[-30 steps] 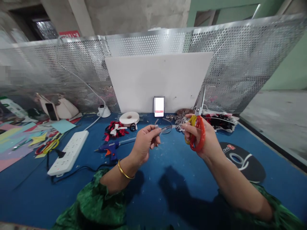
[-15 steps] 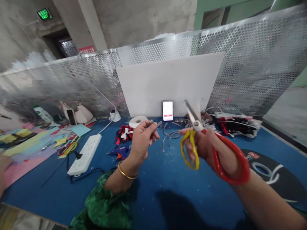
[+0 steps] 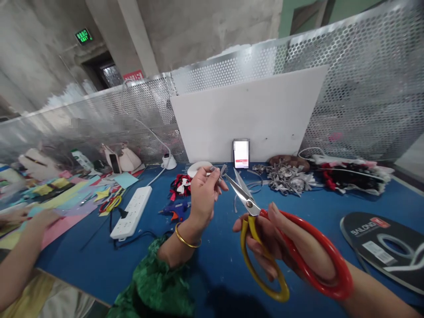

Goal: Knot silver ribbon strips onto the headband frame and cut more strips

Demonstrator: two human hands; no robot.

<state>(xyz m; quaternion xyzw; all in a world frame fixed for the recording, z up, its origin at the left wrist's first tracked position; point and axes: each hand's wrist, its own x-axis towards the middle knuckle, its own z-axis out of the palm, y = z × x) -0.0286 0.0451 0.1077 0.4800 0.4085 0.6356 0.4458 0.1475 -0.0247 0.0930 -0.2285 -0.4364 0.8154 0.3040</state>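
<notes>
My left hand (image 3: 206, 191) is closed in a pinch on a short grey ribbon (image 3: 223, 169), whose end pokes out past the fingertips. My right hand (image 3: 265, 238) grips scissors (image 3: 251, 205) with one red and one yellow handle. Their blades are spread apart and point at the ribbon, with one tip close to the left fingertips. I cannot tell whether that blade touches the ribbon. Behind the blades, loose grey strips lie on the blue table (image 3: 221, 269). A heap of grey ribbon pieces (image 3: 288, 179) sits farther right.
A white roll (image 3: 198, 169), red-and-black bows (image 3: 179, 187), a blue glue gun (image 3: 175, 211) and a power strip (image 3: 132, 212) are on the left. A lit phone (image 3: 241, 153) leans against a white board (image 3: 248, 115). At right lies a black reel (image 3: 367, 243). A co-worker's hand (image 3: 43, 221) is far left.
The scissors have swung left and down, bringing their open blades close to the ribbon in my left hand. The view has turned left, showing more of the co-worker's arms.
</notes>
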